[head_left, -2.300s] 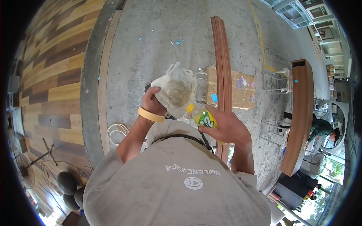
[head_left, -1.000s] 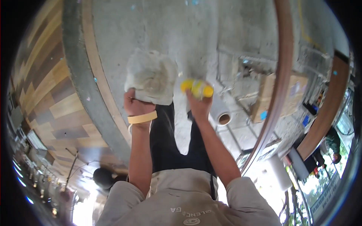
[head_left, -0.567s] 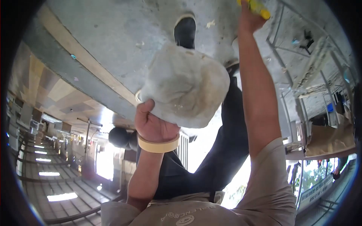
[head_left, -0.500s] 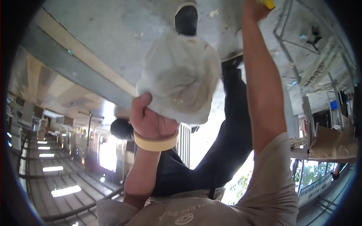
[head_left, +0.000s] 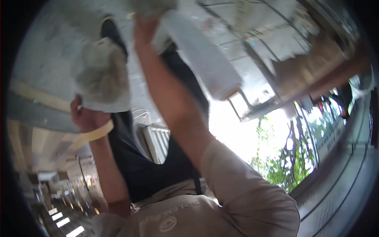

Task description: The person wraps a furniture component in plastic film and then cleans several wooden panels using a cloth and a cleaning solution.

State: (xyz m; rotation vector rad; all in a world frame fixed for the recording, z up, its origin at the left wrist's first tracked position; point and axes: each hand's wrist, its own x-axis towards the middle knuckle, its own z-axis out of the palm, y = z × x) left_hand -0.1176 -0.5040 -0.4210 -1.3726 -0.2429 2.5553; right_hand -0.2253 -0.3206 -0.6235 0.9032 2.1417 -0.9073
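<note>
A whitish crumpled bundle [head_left: 100, 77], cloth or plastic with a grey-brown middle, rests in my left hand [head_left: 91, 118]. My thumb shows at its near edge, and the other fingers are hidden under it. A pale yellow ring like a roll of tape [head_left: 98, 131] sits around my left wrist. Stretched out toward the upper edge, my right hand [head_left: 146, 29] is blurred. Its fingers are covered by a pale greyish thing [head_left: 152, 5], cut off by the picture's edge; I cannot tell whether the hand grips it.
A long pale roll-like or box-like piece [head_left: 203, 53] lies right of my right forearm. Farther right are a metal frame [head_left: 256, 55] and brown cardboard [head_left: 312, 65]. My dark shoe [head_left: 112, 31] stands on the grey floor beyond the bundle. A white slatted thing [head_left: 158, 142] shows between my legs.
The view has swung, so both arms and the bundle appear farther left. My right hand has reached a pale thing; the yellow item seen in it earlier no longer shows.
</note>
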